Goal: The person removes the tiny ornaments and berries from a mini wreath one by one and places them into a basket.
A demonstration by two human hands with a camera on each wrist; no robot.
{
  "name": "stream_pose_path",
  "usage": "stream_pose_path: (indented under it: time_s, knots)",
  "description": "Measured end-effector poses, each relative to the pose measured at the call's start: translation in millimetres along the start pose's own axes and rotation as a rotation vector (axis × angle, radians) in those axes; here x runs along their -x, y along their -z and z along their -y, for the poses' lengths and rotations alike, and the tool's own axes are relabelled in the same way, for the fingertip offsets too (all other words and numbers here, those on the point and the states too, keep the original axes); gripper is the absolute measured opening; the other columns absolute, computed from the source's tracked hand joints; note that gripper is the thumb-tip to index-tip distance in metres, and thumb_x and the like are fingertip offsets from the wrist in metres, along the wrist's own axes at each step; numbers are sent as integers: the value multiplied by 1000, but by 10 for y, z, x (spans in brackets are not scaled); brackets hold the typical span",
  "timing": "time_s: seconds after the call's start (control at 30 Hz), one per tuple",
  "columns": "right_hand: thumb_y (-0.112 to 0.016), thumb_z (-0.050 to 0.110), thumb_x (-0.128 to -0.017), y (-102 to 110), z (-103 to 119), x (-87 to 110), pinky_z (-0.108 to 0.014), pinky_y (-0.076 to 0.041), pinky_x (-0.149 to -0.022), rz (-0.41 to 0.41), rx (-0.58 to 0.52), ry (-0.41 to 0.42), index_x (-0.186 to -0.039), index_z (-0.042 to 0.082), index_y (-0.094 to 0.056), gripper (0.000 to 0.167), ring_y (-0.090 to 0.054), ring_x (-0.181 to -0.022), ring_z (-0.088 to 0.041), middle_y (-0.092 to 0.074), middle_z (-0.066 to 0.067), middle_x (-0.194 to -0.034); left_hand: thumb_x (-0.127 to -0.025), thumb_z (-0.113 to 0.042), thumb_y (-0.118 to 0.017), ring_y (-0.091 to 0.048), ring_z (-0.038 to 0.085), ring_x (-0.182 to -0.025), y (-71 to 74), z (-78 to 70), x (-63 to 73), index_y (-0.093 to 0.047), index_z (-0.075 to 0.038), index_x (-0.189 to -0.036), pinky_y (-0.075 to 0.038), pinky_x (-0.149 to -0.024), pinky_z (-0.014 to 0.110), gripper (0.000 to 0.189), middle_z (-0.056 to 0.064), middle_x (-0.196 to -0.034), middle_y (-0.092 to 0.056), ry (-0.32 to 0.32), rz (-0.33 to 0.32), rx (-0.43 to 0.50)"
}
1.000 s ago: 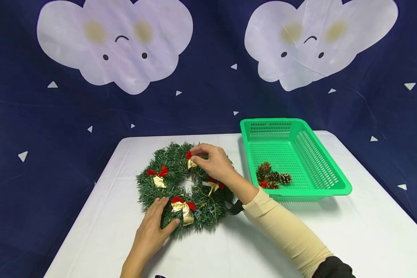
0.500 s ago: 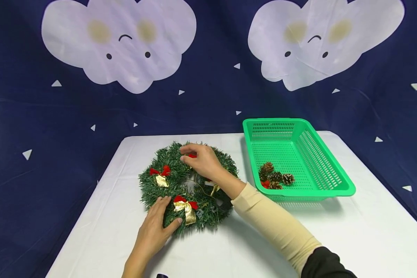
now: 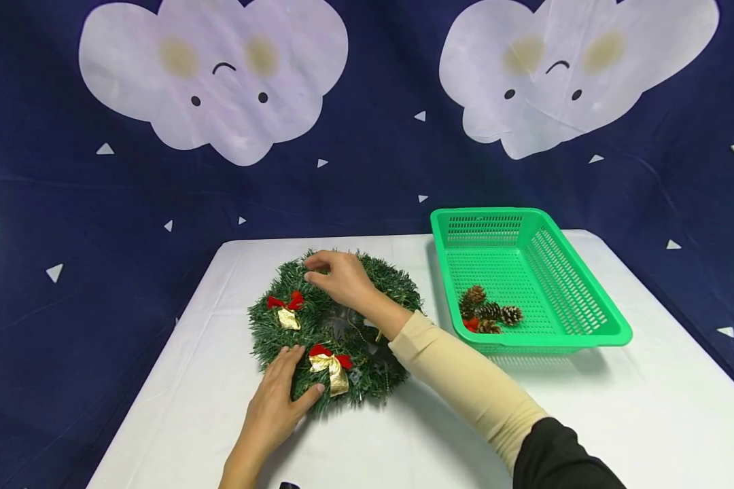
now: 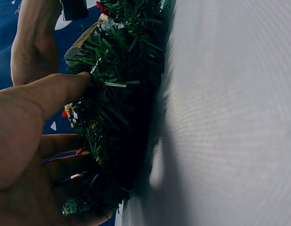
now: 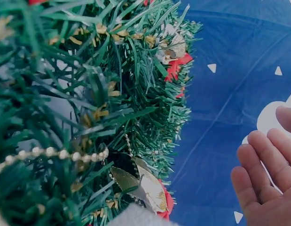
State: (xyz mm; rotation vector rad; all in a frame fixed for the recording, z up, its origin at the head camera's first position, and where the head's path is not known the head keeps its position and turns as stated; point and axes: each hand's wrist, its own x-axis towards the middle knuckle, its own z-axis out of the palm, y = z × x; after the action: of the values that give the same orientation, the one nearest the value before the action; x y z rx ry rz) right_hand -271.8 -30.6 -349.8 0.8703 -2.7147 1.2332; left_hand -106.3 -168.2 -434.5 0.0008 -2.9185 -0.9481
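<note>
A green tinsel wreath [image 3: 397,282] lies on the white table, decorated with red and gold bows. One bow [image 3: 331,370] sits at its front and another bow [image 3: 289,310] at its left. My left hand [image 3: 275,401] rests on the front left edge, thumb and fingers spread along the greenery. Above the back of the wreath hovers my right hand [image 3: 342,278], fingers loosely bent with nothing between them; it hides part of the wreath. The right wrist view shows these fingers [image 5: 265,165] apart from the wreath, plus a gold bead string [image 5: 63,153] and a gold ribbon bow [image 5: 152,188].
A green plastic basket [image 3: 541,339] stands to the right of the wreath. Several pine cones [image 3: 489,314] and something red [image 3: 470,324] lie in its near left corner. Behind the table hangs a dark blue cloth [image 3: 373,183] with clouds. A small black object [image 3: 289,485] shows at the bottom edge.
My right hand has let go of the bow at the back of the wreath and moved left over the greenery. My left hand keeps its place on the wreath. The head view has shifted slightly.
</note>
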Motion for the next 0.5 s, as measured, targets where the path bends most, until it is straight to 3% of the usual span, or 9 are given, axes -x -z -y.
stream_pose_path:
  time_s: [0.23,0.3,0.4,0.5]
  knots:
    - [-61,29,-92,-113,27,-129,-34,-53,-90,20,37,0,-120,16,-64,31,-65,-104,-16,-69,0,-114,-84,-40,-69,-21,31,-146,5,1,5,-34,-15,-147,-29,-110,60,76,9,-153,-34,10,1,3]
    - [-61,29,-92,-142,36,-155,-36,-48,-100,23,57,5,-119,16,-65,30,-65,-103,-15,-69,0,-113,-84,-40,-69,-21,31,-146,3,1,5,-34,-15,-147,-29,-110,60,76,9,-153,-34,9,0,4]
    - [-62,29,-91,-178,50,-177,-38,-46,-103,37,74,2,-119,16,-64,31,-65,-102,-15,-69,0,-113,-84,-40,-69,-21,30,-146,1,0,5,-34,-15,-147,-29,-110,60,76,8,-153,-34,8,0,6]
    - [-63,30,-91,-208,56,-187,-35,-50,-97,58,79,-13,-120,16,-64,32,-65,-103,-15,-69,0,-115,-84,-40,-69,-21,30,-146,1,-2,5,-34,-15,-147,-29,-110,60,76,8,-153,-34,8,-3,8]
